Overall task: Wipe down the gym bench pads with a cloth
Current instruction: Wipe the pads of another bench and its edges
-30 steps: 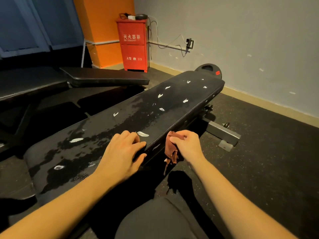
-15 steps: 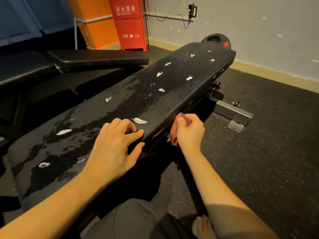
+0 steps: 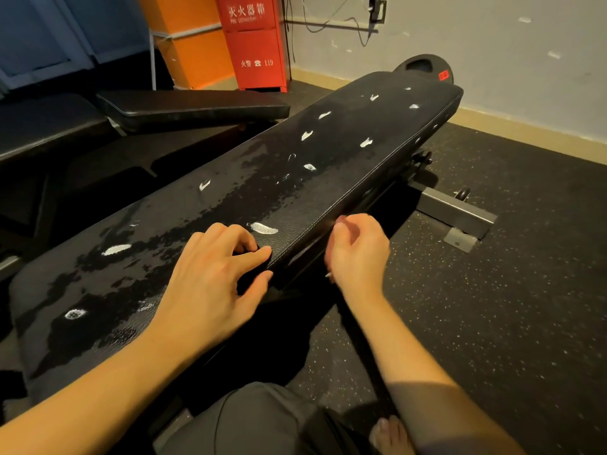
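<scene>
Left hand: my left hand [image 3: 216, 274] rests on the top of the bench pad [image 3: 377, 126] near its right-hand edge. The fingers are bent close together with their tips on the vinyl, and the thumb hooks over the side, so I grip the edge.
Right hand: my right hand [image 3: 358, 254] is against the side face of the same pad, just beside the left one. The fingers are curled tight into the palm, knuckles toward me, and the outline is blurred.
Cloth: the cloth [image 3: 328, 274] is almost wholly hidden inside my right fist. Only a small pale sliver pokes out at the heel of the hand, and I think that is part of it, pressed between palm and pad side.
Pad surface: long and black, running away from me towards the wall, with dark glossy patches down the middle and scattered white scuffs.
Under the pad: a grey steel foot [image 3: 456, 211] sits on the speckled rubber floor [image 3: 509, 307].
Far end: a weight plate [image 3: 423, 65] shows just behind the pad's end.
To my left: a second bench pad [image 3: 193, 108] stands apart, lying flat.
Back wall: a red fire cabinet [image 3: 254, 44] stands beside an orange block [image 3: 193, 50].
Below me: my knee [image 3: 262, 421] in dark cloth, and my bare foot [image 3: 391, 435] on the floor.
</scene>
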`<state>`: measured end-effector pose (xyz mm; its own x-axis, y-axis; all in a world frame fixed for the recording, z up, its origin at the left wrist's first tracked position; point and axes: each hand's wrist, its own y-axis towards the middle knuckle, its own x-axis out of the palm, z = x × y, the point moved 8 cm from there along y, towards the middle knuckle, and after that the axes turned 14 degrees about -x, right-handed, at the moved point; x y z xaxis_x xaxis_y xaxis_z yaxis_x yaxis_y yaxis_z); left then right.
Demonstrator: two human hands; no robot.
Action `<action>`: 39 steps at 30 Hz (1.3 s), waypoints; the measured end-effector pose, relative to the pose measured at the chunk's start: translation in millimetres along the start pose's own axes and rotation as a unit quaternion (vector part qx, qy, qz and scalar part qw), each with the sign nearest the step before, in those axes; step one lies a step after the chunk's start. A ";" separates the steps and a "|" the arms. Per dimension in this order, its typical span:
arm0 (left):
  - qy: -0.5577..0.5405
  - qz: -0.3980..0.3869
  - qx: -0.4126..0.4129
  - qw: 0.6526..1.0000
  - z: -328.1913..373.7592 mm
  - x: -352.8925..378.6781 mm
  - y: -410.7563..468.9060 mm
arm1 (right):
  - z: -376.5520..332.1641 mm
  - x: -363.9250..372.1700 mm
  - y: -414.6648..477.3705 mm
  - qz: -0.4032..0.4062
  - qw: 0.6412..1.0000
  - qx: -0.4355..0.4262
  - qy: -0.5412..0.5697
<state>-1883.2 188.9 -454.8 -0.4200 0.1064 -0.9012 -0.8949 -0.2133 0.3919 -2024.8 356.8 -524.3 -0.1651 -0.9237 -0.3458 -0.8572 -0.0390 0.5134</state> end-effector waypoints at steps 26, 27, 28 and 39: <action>0.017 -0.001 -0.003 1.000 3.8 -1.5 -2.0 | -50.6 16.7 -52.2 -0.118 0.980 -0.159 0.022; 0.013 0.000 -0.002 1.000 4.5 -2.1 -1.0 | -39.4 16.9 -41.9 -0.098 0.985 -0.141 0.018; 0.012 0.000 -0.003 1.000 4.4 -2.5 0.2 | -22.8 13.2 -26.2 -0.051 0.994 -0.097 0.015; 0.014 0.002 -0.003 1.000 3.5 -0.9 -0.4 | -6.8 8.1 -15.4 -0.012 0.999 -0.025 0.016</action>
<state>-1883.0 192.3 -453.5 -0.4185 0.0782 -0.9048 -0.8925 -0.2200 0.3938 -2009.6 347.3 -529.7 -0.1276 -0.9340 -0.3338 -0.8357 -0.0800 0.5433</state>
